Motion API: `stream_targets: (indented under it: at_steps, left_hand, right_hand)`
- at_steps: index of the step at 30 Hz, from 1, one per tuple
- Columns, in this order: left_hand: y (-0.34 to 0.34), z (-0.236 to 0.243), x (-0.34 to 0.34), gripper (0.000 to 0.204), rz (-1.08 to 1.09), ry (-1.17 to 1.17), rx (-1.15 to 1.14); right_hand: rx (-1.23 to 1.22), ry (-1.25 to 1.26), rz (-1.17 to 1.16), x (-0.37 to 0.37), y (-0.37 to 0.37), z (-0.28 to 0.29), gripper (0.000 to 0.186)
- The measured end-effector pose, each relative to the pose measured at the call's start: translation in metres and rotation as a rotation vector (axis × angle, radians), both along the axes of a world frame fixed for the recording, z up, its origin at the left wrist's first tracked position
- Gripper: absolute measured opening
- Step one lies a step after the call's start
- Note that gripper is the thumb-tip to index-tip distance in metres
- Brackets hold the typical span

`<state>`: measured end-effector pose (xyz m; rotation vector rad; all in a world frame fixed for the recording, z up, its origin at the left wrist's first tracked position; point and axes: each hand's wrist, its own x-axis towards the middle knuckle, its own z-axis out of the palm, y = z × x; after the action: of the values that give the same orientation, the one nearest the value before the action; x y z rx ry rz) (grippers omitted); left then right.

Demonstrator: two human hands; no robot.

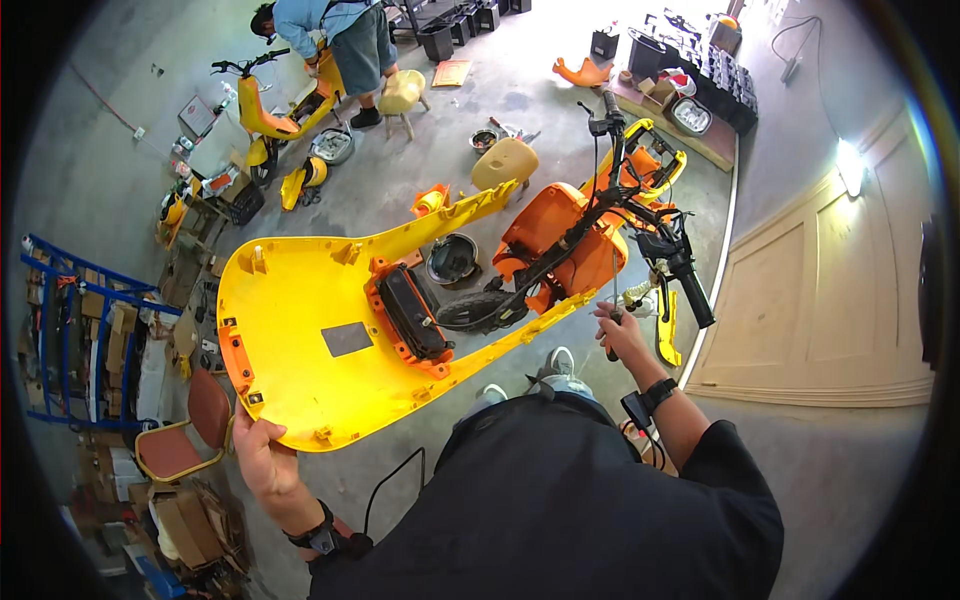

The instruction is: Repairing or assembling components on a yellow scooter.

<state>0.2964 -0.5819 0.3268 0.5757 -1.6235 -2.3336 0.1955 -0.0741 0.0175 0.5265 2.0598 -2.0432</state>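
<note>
A large yellow scooter body panel hangs tilted off the concrete floor, its lower edge pinched in the closed fingers of the left hand, seemingly to keep it clear of the stripped orange scooter beyond. The right hand is wrapped tight around a screwdriver, near the handlebar. Another person works farther off.

The scene is seen through a single wide fisheye view, set on the person's head and faced steeply down. The dark-clothed torso and both forearms are taken in at the near lower edge, close to the lens. The grey concrete floor is spread far towards the top, and straight edges are bent near the dark rounded rim. No second view is given.
</note>
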Motion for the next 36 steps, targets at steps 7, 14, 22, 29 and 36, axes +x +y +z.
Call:
stream_targets:
  at_steps: [7, 14, 22, 29, 36]
  left_hand:
    - [0.024, 0.015, -0.003, 0.067, -0.023, 0.044, 0.033]
    - [0.040, 0.022, -0.011, 0.065, -0.085, 0.101, 0.102]
    - [0.049, 0.027, -0.014, 0.067, -0.062, 0.038, 0.173]
    - [0.078, 0.031, -0.031, 0.068, -0.095, 0.040, 0.175]
    - [0.136, 0.008, -0.079, 0.066, -0.102, -0.028, 0.311]
  right_hand:
    - [0.470, 0.376, 0.172, 0.030, -0.015, 0.026, 0.041]
    - [0.422, 0.407, 0.356, 0.042, -0.024, 0.067, 0.051]
    - [0.460, 0.767, 0.294, 0.035, -0.058, 0.088, 0.050]
    - [0.525, 0.769, 0.169, 0.032, -0.064, 0.111, 0.047]
    - [0.543, 0.659, -0.049, 0.015, -0.039, 0.089, 0.042]
